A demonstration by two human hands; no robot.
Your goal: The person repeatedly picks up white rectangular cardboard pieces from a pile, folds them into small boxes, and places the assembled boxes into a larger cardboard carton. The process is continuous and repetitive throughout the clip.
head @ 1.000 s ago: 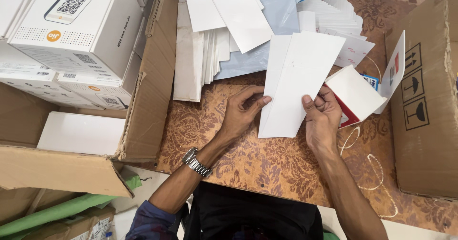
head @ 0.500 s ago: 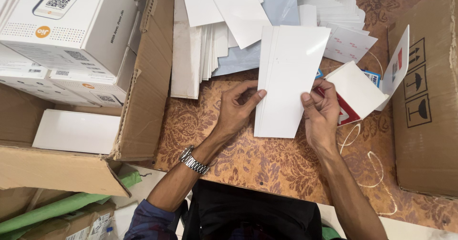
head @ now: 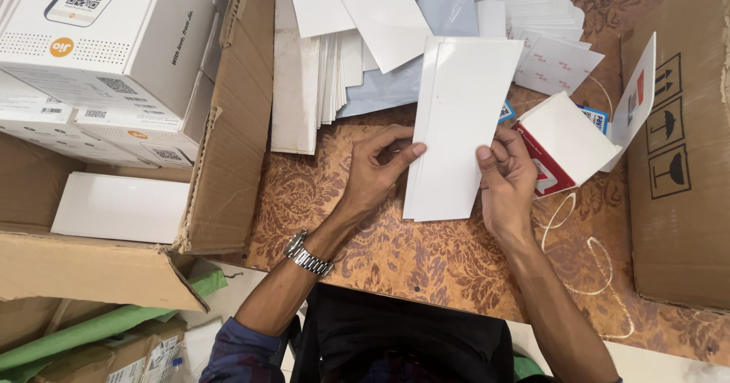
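Note:
A long white card sheet [head: 460,124] with a folded left edge is held between both hands above the patterned brown surface [head: 426,254]. My left hand [head: 376,171], with a metal watch on its wrist, pinches the sheet's left edge with thumb and fingers. My right hand [head: 506,181] grips the sheet's lower right edge. Just behind the sheet lies a heap of white card sheets [head: 357,41].
An open cardboard carton [head: 228,124] on the left holds white product boxes [head: 99,41]. A second cardboard box [head: 677,162] stands on the right. A small white-and-red folded box [head: 566,143] lies by my right hand. A thin white cord [head: 585,238] loops across the surface.
The sheet has been narrowed: its left part is now folded over along a crease. My left hand has shifted to pinch that folded edge; my right hand keeps its hold.

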